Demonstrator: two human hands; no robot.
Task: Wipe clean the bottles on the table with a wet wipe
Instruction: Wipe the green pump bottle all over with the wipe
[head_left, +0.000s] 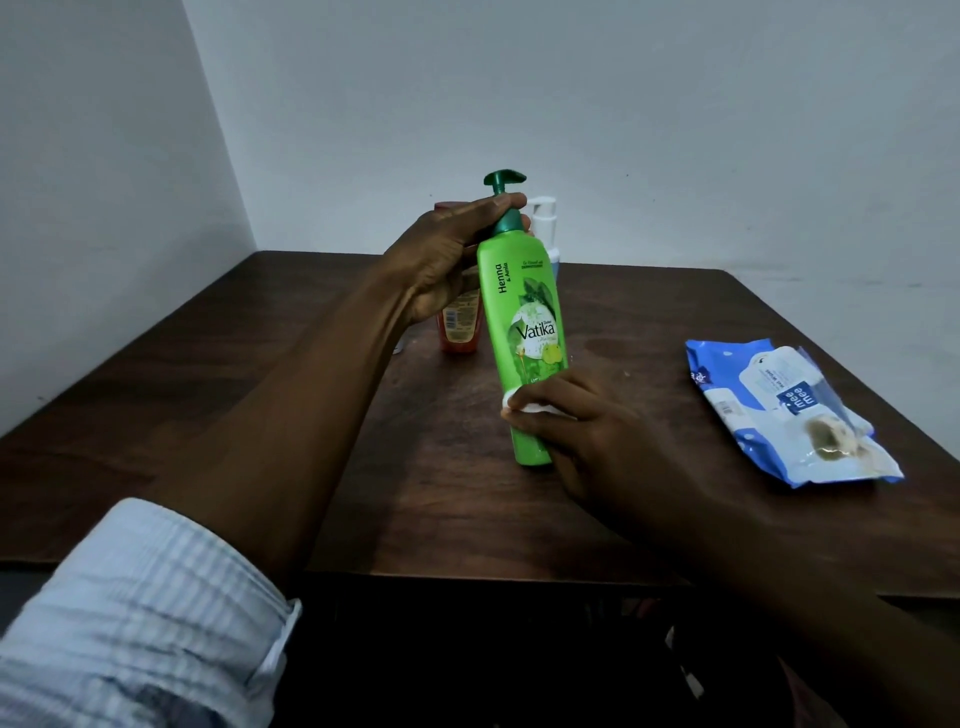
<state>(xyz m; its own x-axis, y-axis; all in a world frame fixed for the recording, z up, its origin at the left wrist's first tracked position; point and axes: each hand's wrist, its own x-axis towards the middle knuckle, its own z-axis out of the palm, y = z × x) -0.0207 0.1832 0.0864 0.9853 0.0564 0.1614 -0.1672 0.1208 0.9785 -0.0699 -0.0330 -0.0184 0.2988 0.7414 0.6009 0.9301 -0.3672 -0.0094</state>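
A tall green pump bottle (524, 317) stands tilted on the dark wooden table (649, 322), its base near the table's middle. My left hand (447, 260) grips its dark green neck just under the pump head. My right hand (582, 436) wraps round the bottle's lower part and presses a white wet wipe (524, 405) against it. Only a small fold of the wipe shows between my fingers.
An orange-red bottle (460, 325) stands behind my left hand. A white and blue pump bottle (546, 223) stands behind the green one. A blue and white wet-wipe pack (779, 410) lies at the right, with a soiled wipe on it. Walls close the table's back and left.
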